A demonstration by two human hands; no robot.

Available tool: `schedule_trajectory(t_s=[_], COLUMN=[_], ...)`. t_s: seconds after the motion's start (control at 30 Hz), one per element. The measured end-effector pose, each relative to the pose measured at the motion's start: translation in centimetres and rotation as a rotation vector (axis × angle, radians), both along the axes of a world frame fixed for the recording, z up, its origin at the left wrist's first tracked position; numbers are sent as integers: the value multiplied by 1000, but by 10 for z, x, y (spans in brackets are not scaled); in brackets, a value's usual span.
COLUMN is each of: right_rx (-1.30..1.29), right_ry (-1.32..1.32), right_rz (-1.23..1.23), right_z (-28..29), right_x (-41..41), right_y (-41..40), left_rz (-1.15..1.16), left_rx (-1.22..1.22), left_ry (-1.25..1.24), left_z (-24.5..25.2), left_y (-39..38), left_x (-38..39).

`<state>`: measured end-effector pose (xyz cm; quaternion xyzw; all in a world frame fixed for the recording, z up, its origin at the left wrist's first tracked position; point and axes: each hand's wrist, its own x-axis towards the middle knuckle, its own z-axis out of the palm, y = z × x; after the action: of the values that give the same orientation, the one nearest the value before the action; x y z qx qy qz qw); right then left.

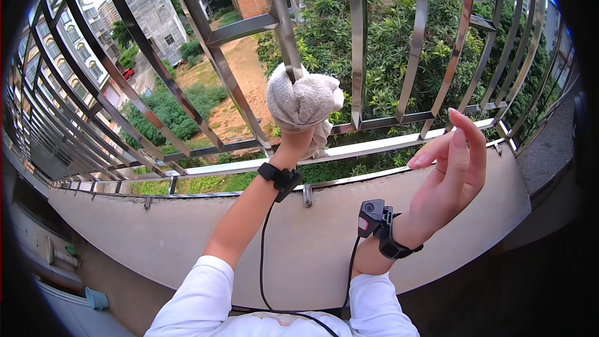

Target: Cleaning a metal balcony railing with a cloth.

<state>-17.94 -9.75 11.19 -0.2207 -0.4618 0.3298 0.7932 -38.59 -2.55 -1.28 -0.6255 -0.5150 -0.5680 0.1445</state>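
A pale grey terry cloth (304,96) is wrapped around an upright stainless steel bar (283,32) of the balcony grille. Beneath the cloth is my left hand (298,136), its fingers hidden and pressed round the bar through the fabric. One end of the cloth hangs beside my wrist. To the right, my right hand (447,168) is raised in the air above the ledge with bent fingers and nothing in it. Each wrist wears a black strap; a small camera (373,213) sits on the right one.
The polished lower rail (398,142) of the grille runs along a beige ledge (323,243) on metal brackets (307,196). Black cables (263,252) trail from both wrists towards my body. A blue bucket (96,298) stands low at left. Trees (398,56) and buildings lie beyond the bars.
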Motion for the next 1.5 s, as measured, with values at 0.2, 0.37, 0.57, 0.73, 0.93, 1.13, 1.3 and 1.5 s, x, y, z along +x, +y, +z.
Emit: schedule_trajectory(t_s=[0.2, 0.37, 0.57, 0.73, 0.93, 1.13, 1.3, 1.5], right_rx=[108, 55, 150, 189, 304, 290, 150, -5], right_ry=[-2, -396, -944, -868, -1000, -1024, -898, -449], right_rz=[14, 256, 557, 309, 248, -30, 241, 1072], right_z=[-3, -15, -34, -24, -27, -45, -22, -4], right_x=[6, -19, -42, -26, -22, -4, 12, 17], right_y=[-3, 8, 1, -16, -45, -42, -32, -16], left_rz=[-296, -117, -426, -361, -681, -751, -952, -905], left_rx=[-591, -491, -387, -677, -729, -851, -882, -1218], left_ry=[-444, -360, -598, -714, -1310, -1407, -1387, -825], left_z=[19, 43, 74, 101, 116, 102, 67, 54], left_y=[-47, -92, -134, -141, -143, -141, -139, -159], left_x=[1, -13, 0, 3, 19, 32, 28, 27])
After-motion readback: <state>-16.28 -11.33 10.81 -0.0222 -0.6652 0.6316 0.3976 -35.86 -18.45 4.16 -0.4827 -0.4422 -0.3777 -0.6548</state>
